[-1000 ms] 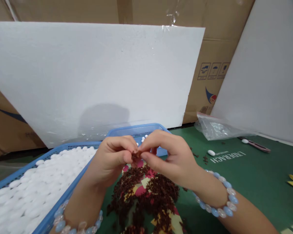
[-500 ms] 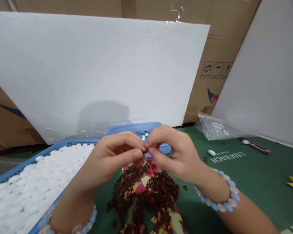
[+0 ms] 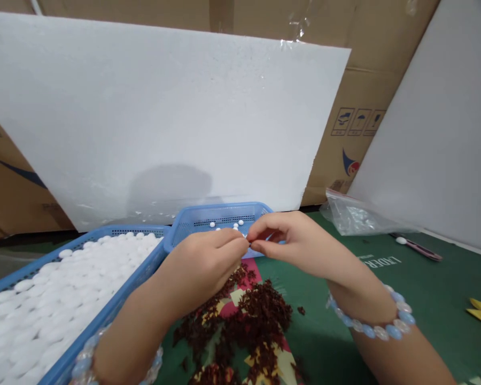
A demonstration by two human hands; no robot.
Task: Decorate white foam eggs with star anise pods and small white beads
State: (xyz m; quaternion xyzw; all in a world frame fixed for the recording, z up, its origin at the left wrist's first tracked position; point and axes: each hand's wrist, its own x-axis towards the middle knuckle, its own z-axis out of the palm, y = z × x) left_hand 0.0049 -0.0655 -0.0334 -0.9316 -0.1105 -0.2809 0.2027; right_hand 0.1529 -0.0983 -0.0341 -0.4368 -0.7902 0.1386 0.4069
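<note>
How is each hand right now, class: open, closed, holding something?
Left hand: closed in a pinch; anything held is hidden.
Right hand: fingers curled; whether it holds anything cannot be told.

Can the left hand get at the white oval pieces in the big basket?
Probably yes: the white oval pieces lie uncovered to the left of the left hand. Its fingers are pinched together close to the right hand and may need freeing first.

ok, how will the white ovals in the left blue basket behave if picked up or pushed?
The white ovals would probably roll or rock when pushed, being rounded. Crowded together in the left blue basket, they'd likely nudge their neighbours. Their smooth-looking surfaces may be slippery to pinch. Weight can't be told.
</note>
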